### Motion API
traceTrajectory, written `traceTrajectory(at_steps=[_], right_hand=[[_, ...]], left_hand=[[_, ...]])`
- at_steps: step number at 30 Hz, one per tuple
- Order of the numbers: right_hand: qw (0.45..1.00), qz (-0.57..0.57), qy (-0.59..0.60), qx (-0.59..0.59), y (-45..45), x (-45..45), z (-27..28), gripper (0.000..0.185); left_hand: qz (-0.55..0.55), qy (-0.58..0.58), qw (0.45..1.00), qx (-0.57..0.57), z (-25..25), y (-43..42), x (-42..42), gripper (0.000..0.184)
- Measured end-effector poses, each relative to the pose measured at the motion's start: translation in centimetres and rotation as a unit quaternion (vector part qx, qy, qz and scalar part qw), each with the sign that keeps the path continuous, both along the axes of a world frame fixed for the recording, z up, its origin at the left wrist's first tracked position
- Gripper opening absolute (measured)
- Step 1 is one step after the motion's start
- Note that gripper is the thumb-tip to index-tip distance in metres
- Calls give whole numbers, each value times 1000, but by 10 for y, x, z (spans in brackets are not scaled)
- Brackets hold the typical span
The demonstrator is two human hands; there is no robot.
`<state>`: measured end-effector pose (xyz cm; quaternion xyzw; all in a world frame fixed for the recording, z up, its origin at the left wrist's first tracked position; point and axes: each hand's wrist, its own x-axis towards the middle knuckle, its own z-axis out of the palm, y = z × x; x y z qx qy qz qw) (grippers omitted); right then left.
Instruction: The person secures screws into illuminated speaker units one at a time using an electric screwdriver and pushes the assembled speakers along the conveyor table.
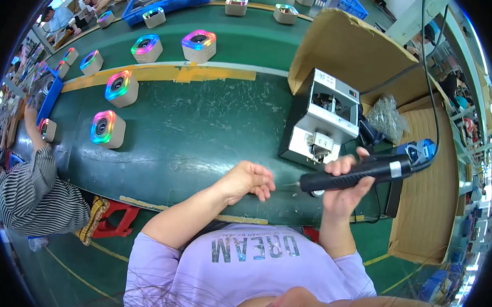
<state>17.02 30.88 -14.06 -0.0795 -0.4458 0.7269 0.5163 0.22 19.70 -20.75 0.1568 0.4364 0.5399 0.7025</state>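
My right hand (pixel 344 193) is wrapped round a black electric screwdriver (pixel 341 181), held nearly level with its thin bit pointing left. Close to the bit tip, my left hand (pixel 248 182) has its fingers curled together over the green bench; whatever they may hold is too small to make out. Just beyond the screwdriver stands a silver and black screw feeder machine (pixel 325 116). Two cube-shaped devices with glowing rainbow rims, one nearer (pixel 108 129) and one behind it (pixel 121 88), sit on the bench to the left.
More lit devices (pixel 199 45) stand on the belt (pixel 251 38) beyond the yellow tape. A cardboard screen (pixel 366 52) surrounds the machine's back and right. A clear bag (pixel 388 117) lies beside it. A cable hangs at right. A co-worker in a striped top (pixel 35 193) sits at left.
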Motion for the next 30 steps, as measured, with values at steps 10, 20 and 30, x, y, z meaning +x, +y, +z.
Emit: traceTrajectory(at_steps=[10,20,30], right_hand=[[996,32,-76,43,-13,-8,-19,62],[975,189,-88,-74,-45,-28,-38,65],[980,176,-43,-86,-28,-21,-30,66]], left_hand=[[208,465,793,333,103,138,-11,14],[47,676,632,377,82,161,-2,17],[-41,625,740,247,52,16,-45,24]])
